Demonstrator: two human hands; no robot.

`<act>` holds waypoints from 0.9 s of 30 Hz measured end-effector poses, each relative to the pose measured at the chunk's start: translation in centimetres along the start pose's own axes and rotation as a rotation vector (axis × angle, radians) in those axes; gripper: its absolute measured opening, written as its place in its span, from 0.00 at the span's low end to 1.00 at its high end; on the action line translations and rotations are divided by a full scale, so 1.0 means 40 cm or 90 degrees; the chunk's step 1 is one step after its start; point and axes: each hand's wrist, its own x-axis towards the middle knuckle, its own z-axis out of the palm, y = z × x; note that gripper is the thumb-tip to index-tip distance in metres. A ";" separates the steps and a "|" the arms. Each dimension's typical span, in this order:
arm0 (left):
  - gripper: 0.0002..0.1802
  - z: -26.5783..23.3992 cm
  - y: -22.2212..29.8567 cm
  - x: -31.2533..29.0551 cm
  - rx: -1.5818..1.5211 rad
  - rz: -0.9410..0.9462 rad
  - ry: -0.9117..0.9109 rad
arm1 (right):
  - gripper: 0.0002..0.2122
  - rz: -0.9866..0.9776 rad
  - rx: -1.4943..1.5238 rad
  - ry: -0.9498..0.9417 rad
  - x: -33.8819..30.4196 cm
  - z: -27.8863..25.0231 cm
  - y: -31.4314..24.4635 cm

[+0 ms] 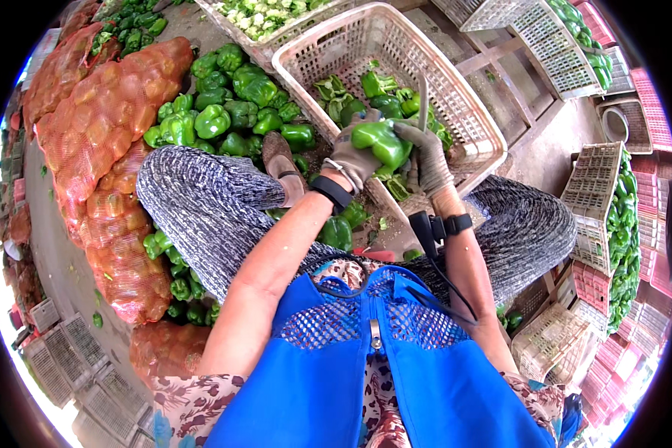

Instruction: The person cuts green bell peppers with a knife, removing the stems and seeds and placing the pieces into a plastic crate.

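Note:
In front of me, over the near side of a pale plastic crate [463,93], my gloved left hand [352,154] is wrapped round a green bell pepper [381,142]. My gloved right hand [428,158] is closed at the pepper's right side. From its fingers a narrow grey blade, seemingly a knife [423,104], points up; its handle is hidden in the hand. The right thumb side touches the pepper. Inside the crate lie pepper pieces and trimmings [334,95], partly covered by my hands.
Whole green peppers [235,101] are heaped on the floor at left, by my shoe [282,157]. Orange mesh sacks [116,119] bulge beyond them. A crate of pale cut pieces [265,16] stands at the far side. Stacked crates of peppers [593,201] line the right.

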 end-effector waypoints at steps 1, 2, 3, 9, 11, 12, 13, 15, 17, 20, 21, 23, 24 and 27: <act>0.22 -0.008 0.014 0.016 -0.055 -0.064 -0.046 | 0.12 -0.017 0.030 0.002 0.021 -0.016 0.016; 0.24 0.016 0.003 0.018 -0.015 -0.054 0.034 | 0.12 -0.031 0.055 -0.003 0.031 -0.013 0.020; 0.26 0.053 -0.016 0.020 0.025 -0.044 0.113 | 0.12 -0.063 0.067 0.027 0.033 -0.013 0.019; 0.33 0.060 -0.165 0.043 -0.940 -0.505 0.182 | 0.20 -0.090 -0.220 0.236 0.014 -0.047 -0.069; 0.12 -0.035 -0.066 0.029 -1.062 -0.505 0.177 | 0.24 -0.238 -0.520 0.332 0.069 -0.140 -0.012; 0.14 -0.052 -0.049 0.024 -1.102 -0.479 0.178 | 0.25 -0.305 -0.687 0.388 0.077 -0.154 0.003; 0.17 -0.032 -0.066 0.014 -1.060 -0.507 0.157 | 0.25 -0.234 -0.601 0.305 0.044 -0.093 -0.036; 0.16 -0.003 -0.043 0.013 -1.064 -0.534 0.158 | 0.22 -0.188 -0.337 0.191 -0.001 -0.016 -0.044; 0.16 -0.006 0.006 0.000 -1.053 -0.513 0.189 | 0.18 -0.100 -0.254 0.109 -0.037 0.055 -0.059; 0.17 0.071 0.023 -0.023 -0.826 -0.334 0.233 | 0.14 -0.027 -0.171 0.056 -0.011 0.059 -0.018; 0.15 0.087 0.022 -0.018 -0.937 -0.316 0.255 | 0.11 -0.047 -0.099 0.040 0.000 0.047 -0.003; 0.14 0.086 0.038 -0.017 -0.922 -0.292 0.280 | 0.10 -0.019 -0.032 0.049 -0.001 0.038 0.000; 0.13 0.085 0.046 -0.020 -0.795 -0.283 0.285 | 0.09 -0.005 0.002 0.053 -0.003 0.035 0.000; 0.13 0.093 0.050 -0.014 -0.693 -0.193 0.384 | 0.08 0.066 0.131 0.053 -0.004 0.034 0.020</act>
